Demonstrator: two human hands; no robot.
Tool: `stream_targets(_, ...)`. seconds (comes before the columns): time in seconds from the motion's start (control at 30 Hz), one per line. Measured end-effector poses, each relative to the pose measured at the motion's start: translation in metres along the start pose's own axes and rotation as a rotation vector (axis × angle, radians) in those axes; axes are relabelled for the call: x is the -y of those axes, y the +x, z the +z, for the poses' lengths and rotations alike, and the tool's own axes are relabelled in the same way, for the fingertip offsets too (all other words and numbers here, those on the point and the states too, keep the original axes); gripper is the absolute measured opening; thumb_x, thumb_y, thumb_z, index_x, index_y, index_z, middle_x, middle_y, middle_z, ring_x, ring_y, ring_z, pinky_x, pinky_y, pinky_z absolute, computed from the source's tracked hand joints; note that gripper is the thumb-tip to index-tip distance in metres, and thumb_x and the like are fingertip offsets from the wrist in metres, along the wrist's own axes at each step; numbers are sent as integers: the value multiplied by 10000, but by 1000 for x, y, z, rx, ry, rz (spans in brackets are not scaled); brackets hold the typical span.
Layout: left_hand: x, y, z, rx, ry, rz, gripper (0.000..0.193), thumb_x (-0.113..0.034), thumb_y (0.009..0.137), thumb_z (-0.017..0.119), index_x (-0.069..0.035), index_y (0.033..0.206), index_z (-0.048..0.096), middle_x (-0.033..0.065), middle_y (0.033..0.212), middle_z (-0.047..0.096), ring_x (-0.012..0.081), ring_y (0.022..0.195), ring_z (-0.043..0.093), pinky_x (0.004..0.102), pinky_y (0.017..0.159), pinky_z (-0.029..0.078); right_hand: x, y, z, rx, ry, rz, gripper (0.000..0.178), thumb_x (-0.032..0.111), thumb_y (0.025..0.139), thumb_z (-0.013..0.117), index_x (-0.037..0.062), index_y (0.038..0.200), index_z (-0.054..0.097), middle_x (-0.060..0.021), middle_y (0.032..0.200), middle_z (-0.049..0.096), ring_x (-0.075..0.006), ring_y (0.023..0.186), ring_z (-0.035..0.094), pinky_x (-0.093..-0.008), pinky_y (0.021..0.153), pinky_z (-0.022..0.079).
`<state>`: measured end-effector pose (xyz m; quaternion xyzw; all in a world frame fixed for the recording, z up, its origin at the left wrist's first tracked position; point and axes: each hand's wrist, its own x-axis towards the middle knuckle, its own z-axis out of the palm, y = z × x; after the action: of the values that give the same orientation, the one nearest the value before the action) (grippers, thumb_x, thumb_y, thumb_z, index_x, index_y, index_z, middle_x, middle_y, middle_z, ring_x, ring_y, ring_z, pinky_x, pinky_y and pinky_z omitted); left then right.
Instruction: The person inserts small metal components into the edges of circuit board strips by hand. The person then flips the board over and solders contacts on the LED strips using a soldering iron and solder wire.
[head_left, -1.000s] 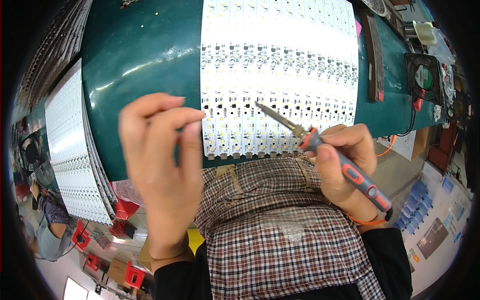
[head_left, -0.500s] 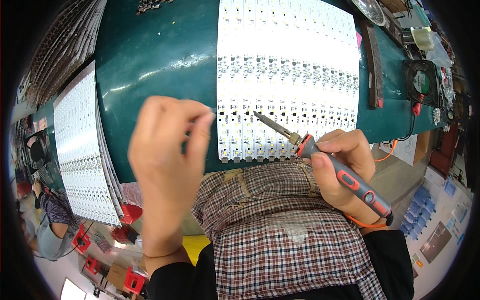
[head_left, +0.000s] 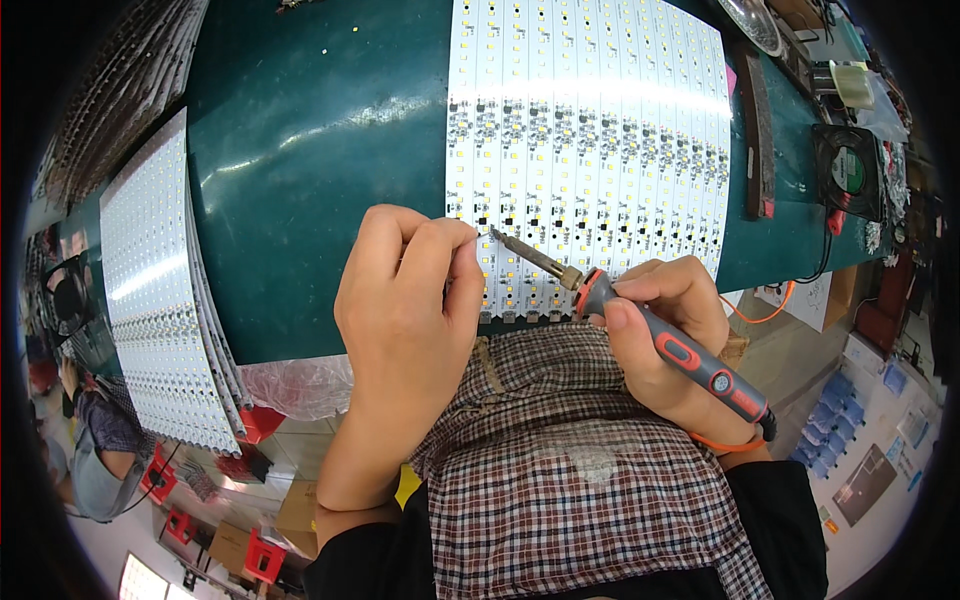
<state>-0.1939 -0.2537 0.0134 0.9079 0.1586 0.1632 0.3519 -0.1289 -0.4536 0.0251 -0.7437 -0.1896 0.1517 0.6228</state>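
Note:
My left hand (head_left: pixel 405 285) is closed in a pinch over the left part of a white LED circuit board panel (head_left: pixel 640 165). A short, thin wire (head_left: pixel 484 236) seems to stick out from its fingertips, too fine to see well. My right hand (head_left: pixel 668 325) grips a grey and red soldering iron (head_left: pixel 690 358) like a pen. The iron's dark tip points left and lies close to the wire and a row of small black chips on the panel. Whether the tip touches the board, I cannot tell.
The panel lies on a green tabletop (head_left: pixel 300 220). At the left stands a stack of similar panels (head_left: pixel 150 290), with another stack (head_left: pixel 120 90) behind. A dark bar (head_left: pixel 755 140) and a black fan (head_left: pixel 848 172) are on the right. An orange cord (head_left: pixel 765 318) hangs beside my right hand.
My left hand has moved right, from beside the panel to over its left part, close to the iron's tip. The iron has shifted slightly left, and the view has shifted a little.

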Motion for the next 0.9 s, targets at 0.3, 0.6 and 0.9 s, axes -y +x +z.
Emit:
stream_targets(0.3, -2, 0, 3, 22, 5, 5, 184, 31, 762, 733, -47, 911, 656, 82, 866, 561, 249, 707, 598, 360, 602, 478, -4, -3, -1, -12, 28, 30, 243, 98, 882, 783, 23, 955, 564, -82, 823, 714, -32, 654, 602, -201, 564, 479)
stream_targets(0.6, -2, 2, 3, 50, -20, 4, 172, 36, 770, 717, -44, 897, 633, 90, 862, 568, 269, 714, 605, 364, 614, 486, 0, -4, -1, -4, 40, 62, 247, 87, 872, 791, 21, 953, 567, -85, 832, 704, -47, 666, 614, -212, 579, 491)
stream_targets(0.9, -3, 3, 3, 83, -37, -11, 168, 36, 791, 699, -43, 922, 630, 101, 900, 566, 278, 728, 606, 372, 623, 490, -3, -6, -4, 14, 18, 65, 246, 81, 871, 791, 25, 960, 569, -81, 840, 691, -51, 673, 607, -220, 580, 483)
